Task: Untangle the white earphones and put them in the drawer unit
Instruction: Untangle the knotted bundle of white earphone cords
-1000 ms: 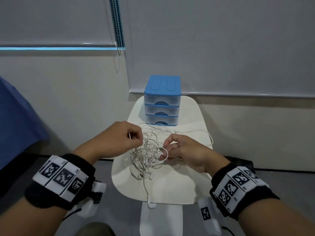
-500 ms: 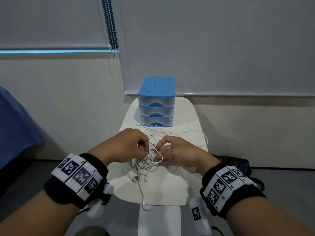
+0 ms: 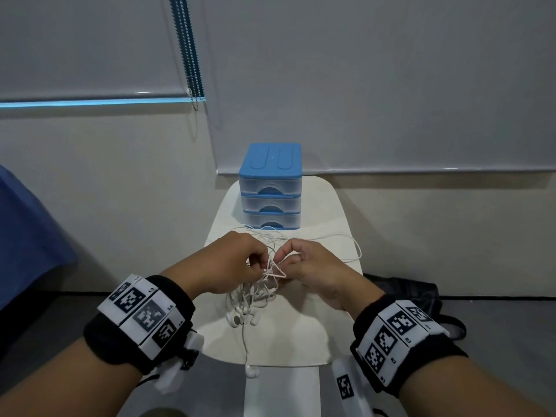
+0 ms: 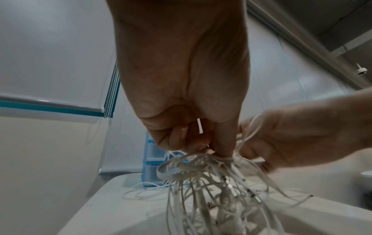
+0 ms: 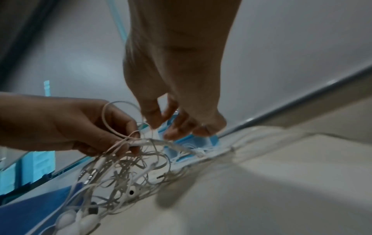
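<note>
Two hands pinching white earphones [image 3: 264, 284], earbuds only head view

dim, even indoor light; wrist views blurred, edges warped

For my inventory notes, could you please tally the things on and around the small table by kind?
Drawer unit: 1, with 3 drawers
Tangle of white earphones: 1; separate sets cannot be counted
Hands: 2, left hand and right hand, both pinching cords
Table: 1
Black bag: 1
Total: 6
</note>
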Demonstrator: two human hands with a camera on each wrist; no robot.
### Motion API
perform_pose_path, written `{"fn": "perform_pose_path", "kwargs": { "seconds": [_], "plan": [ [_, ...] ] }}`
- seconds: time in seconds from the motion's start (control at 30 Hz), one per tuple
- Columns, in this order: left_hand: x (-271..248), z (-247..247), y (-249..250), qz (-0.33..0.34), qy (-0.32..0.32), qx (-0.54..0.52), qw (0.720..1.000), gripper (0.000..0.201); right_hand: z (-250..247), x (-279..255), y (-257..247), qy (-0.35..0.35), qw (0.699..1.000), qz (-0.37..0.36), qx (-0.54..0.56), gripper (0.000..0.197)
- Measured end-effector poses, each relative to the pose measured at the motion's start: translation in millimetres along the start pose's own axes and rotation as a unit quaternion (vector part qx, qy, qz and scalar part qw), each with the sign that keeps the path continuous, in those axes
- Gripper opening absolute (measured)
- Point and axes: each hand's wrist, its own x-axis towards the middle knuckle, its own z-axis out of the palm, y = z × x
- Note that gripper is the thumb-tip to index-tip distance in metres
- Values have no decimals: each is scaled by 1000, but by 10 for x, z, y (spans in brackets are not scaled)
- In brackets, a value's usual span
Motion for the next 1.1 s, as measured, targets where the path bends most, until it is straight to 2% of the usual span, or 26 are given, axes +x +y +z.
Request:
{"fn": "perform_pose_path", "kwargs": {
  "seconds": [0.07,0.13,0.17,0.23,0.33,0.4,0.5,0.57,0.67,0.8,0.93,1.03,1.07,1.1],
  "plan": [
    [-11,-40,13,5,0,-1,1000,15,-24,11,-83,92,987,-62,-114,16],
    [-19,-77,58,20,-4,1,1000,13,-5,-20,-215,155,966,-143,-147,17],
    [-24,-96,88,28,-6,-2,1000,14,22,-46,-276,152,962,-176,-140,16],
    [-32,-137,128,38,2,-12,999,22,88,-101,-339,105,962,-209,-142,15],
    [-47,-238,83,22,48,-49,997,20,103,-119,-279,66,958,-194,-200,16],
    [-67,-287,49,10,66,-85,994,10,62,-117,-235,75,952,-181,-234,13],
    [-81,-275,42,2,93,-131,987,7,4,-126,-222,74,952,-164,-246,11],
    [-88,-254,51,-12,129,-202,971,8,-20,-123,-198,74,950,-149,-264,15],
    [-99,-251,71,-30,190,-345,919,9,-72,-116,-149,108,950,-125,-264,12],
    [-92,-266,134,-31,232,-440,867,10,-167,-123,-174,167,958,-114,-204,12],
    [-122,-254,188,-1,205,-497,843,5,-210,-121,-315,245,945,-125,-177,12],
    [-185,-257,230,-8,118,-569,814,28,-279,-147,-513,265,945,-147,-124,13],
    [-197,-268,255,-27,79,-581,809,34,-292,-162,-592,261,945,-160,-116,13],
    [-209,-280,294,-41,46,-573,817,33,-290,-174,-664,255,942,-181,-121,13]
  ]
}}
